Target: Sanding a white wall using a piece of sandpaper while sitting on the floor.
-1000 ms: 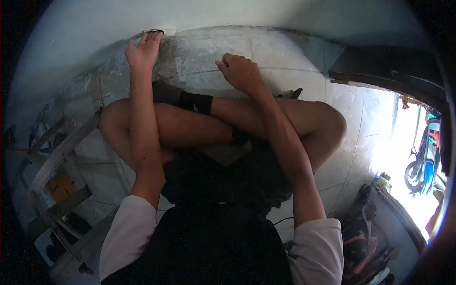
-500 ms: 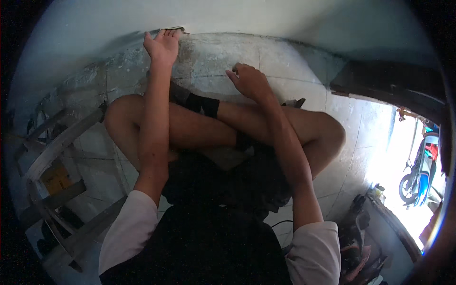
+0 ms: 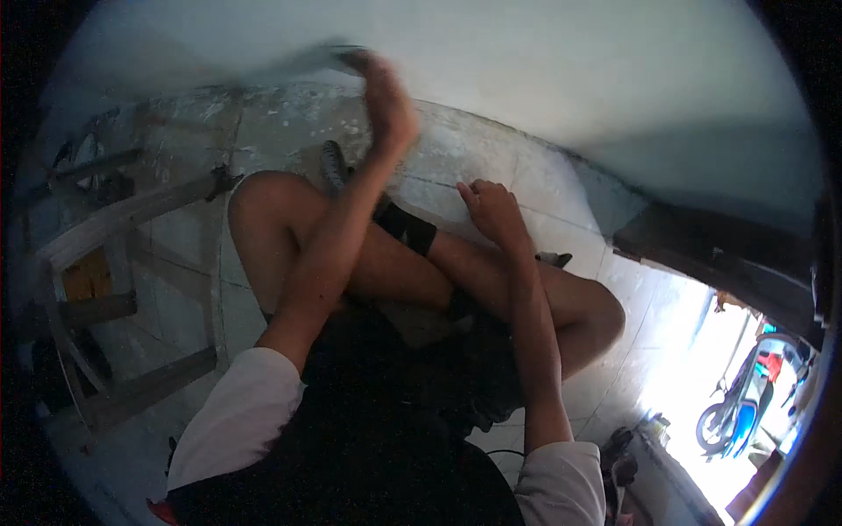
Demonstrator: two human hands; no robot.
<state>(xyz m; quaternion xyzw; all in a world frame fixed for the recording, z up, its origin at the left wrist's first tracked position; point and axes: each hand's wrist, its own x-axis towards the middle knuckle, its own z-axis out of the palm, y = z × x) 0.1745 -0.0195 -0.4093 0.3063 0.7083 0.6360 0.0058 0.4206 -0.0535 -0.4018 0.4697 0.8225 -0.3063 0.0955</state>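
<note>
My left hand (image 3: 388, 110) reaches to the pale wall (image 3: 526, 61), smeared by motion. Its fingers are on a thin, flat, dark-edged piece (image 3: 347, 48) against the wall; its kind is too blurred to make out. Lower and to the right, my right hand (image 3: 495, 213) hovers over my crossed legs, close to the tiled floor beyond them. Its fingers bend loosely with the thumb apart, and nothing shows in them.
A worn wooden frame with crossbars (image 3: 132, 210) stands on the floor at the left. Right of me is a dark wooden beam or ledge (image 3: 715, 254). A motorbike (image 3: 741, 416) is outside the bright doorway, and dark items (image 3: 621, 460) lie near its sill.
My view has turned a little. The left hand has swung right along the wall, its palm no longer facing up; the flat piece has shifted with it. My right hand appears slightly lower and further right.
</note>
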